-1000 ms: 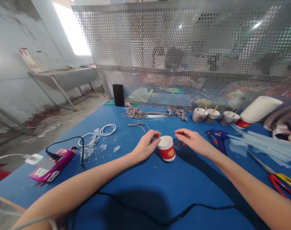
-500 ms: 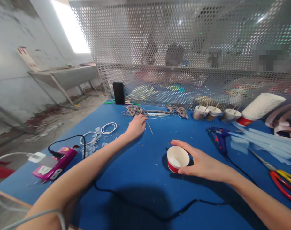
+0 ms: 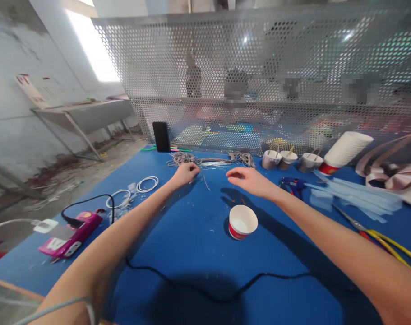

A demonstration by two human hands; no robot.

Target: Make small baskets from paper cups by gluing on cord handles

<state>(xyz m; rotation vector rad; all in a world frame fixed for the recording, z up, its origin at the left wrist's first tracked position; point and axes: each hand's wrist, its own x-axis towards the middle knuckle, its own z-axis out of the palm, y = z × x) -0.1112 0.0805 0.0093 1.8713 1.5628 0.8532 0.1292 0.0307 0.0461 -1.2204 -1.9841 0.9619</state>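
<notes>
My left hand (image 3: 187, 174) is pinched closed at the front of a bundle of grey cord (image 3: 182, 158), and one thin cord strand (image 3: 205, 181) runs from its fingertips down over the table. My right hand (image 3: 247, 179) hovers above the blue table with its thumb and fingers apart, holding nothing. Below that hand stands a white paper cup (image 3: 242, 220) with a red band, upright, its inside visible. Behind both hands, a second grey cord coil (image 3: 242, 159) lies beside thin silvery wires (image 3: 214, 164).
At right are small used cups (image 3: 271, 159), a leaning cup stack (image 3: 347, 151), a blue glue gun (image 3: 295, 184), glue sticks (image 3: 357, 196) and scissors (image 3: 364, 229). White rings (image 3: 147, 184) and a magenta power strip (image 3: 71, 234) lie left. A perforated metal screen (image 3: 205, 67) rises behind; a black cable (image 3: 198, 291) crosses the front.
My right hand has let go of the paper cup and moved forward, away from it. The cup stays standing. My left hand's fingers have drawn together near the cord. The view has shifted slightly.
</notes>
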